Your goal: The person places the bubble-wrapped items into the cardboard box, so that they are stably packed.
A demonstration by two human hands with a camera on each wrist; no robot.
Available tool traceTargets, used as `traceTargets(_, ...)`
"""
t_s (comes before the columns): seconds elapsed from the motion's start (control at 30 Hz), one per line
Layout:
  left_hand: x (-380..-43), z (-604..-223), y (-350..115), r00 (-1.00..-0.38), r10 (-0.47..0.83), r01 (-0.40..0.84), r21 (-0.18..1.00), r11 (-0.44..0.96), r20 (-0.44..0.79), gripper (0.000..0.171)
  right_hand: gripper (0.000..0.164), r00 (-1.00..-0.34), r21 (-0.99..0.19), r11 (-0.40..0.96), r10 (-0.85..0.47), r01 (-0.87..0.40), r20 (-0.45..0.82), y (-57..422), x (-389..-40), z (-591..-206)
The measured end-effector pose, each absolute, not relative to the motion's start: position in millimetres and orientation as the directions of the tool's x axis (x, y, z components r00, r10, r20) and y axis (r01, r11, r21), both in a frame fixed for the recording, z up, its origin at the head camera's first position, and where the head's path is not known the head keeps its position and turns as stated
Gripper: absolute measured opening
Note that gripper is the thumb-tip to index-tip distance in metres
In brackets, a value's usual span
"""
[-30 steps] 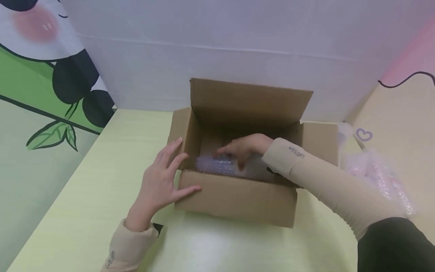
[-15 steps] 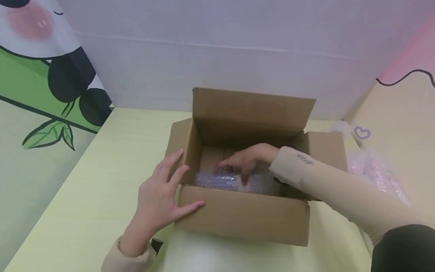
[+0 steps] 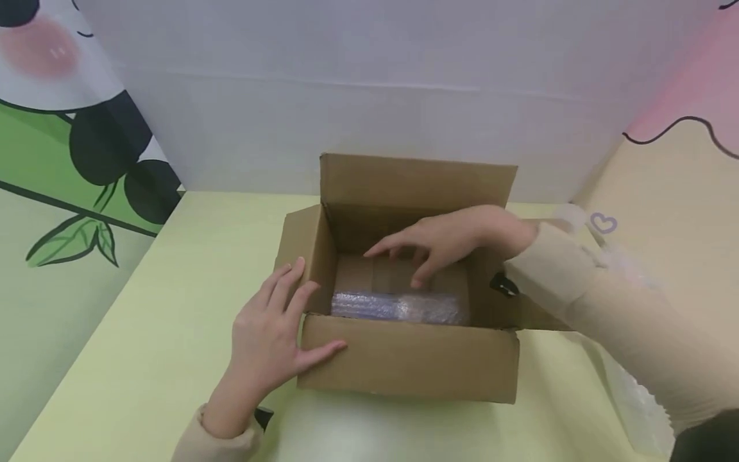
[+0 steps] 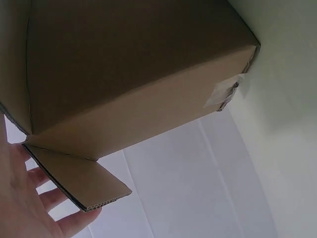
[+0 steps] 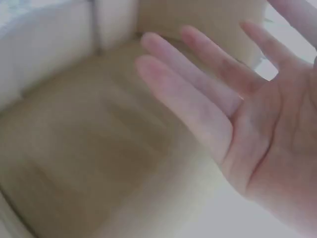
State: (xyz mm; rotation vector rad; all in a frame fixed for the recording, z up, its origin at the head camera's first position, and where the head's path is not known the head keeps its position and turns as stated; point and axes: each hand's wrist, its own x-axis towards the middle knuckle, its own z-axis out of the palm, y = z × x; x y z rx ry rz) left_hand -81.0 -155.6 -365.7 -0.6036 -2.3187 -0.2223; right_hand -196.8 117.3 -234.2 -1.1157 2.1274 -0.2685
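Note:
An open cardboard box (image 3: 407, 362) stands on the table with its flaps spread. Inside it, along the near wall, lies a bubble-wrapped bundle (image 3: 398, 307). My left hand (image 3: 268, 330) rests at the near left corner, fingers against the left flap (image 3: 297, 240) and thumb over the front flap. In the left wrist view, its extended fingers (image 4: 52, 198) show behind the flap. My right hand (image 3: 447, 240) hovers over the box opening above the bundle, holding nothing. The right wrist view shows its palm bare and fingers spread.
Clear bubble wrap (image 3: 637, 404) lies to the right of the box, partly hidden by the right sleeve. A pale wall (image 3: 369, 115) rises behind the table (image 3: 173, 308). The box's back flap (image 3: 416, 183) stands up near it.
My right hand has lifted off the bubble-wrapped bundle and drawn up and right, leaving it in the box. The box shifted slightly in view; my left hand has stayed at its corner.

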Motion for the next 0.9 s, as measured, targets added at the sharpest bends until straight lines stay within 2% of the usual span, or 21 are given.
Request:
traceTargets(0.1,-84.2,-366.0,-159.1,-0.629,0.354,0.478,-0.015,0.878,0.692,0.089,0.067,-0.449,-0.5,0.571,-0.821,-0.651,-0.353,146.3,-184.7,-199.8)
traceTargets(0.2,-86.3,-366.6,-162.3,-0.631,0.343,0.471,-0.008,0.882,0.696,0.091,0.061,-0.595,-0.466,0.599,-0.784,-0.651,-0.177,184.2,-172.5,-175.8)
traceTargets(0.3,-88.1,-367.0,-163.9,-0.623,0.338,0.471,-0.007,0.882,0.705,0.091,0.06,-0.765,-0.424,0.71,-0.641,-0.562,-0.06,227.6,-163.7,-169.4)
traceTargets(0.37,-88.6,-367.3,-164.0,-0.624,0.339,0.47,-0.01,0.883,0.704,0.091,0.061,-0.843,-0.379,0.779,-0.537,-0.5,0.009,257.1,-160.4,-178.3)
traceTargets(0.43,-88.8,-367.4,-163.8,-0.631,0.339,0.467,-0.008,0.884,0.698,0.091,0.062,-0.893,-0.346,0.83,-0.447,-0.437,0.056,284.6,-157.2,-194.7)
traceTargets(0.6,-86.8,-366.8,-165.0,-0.664,0.313,0.43,0.003,0.903,0.679,0.092,0.058,-0.95,-0.306,0.901,-0.308,-0.309,0.053,331.1,-147.1,-244.4)
traceTargets(0.9,-86.3,-367.3,-164.0,-0.677,0.287,0.404,0.016,0.915,0.678,0.092,0.061,-0.971,-0.345,0.917,-0.232,-0.198,-0.059,378.6,-115.1,-322.5)
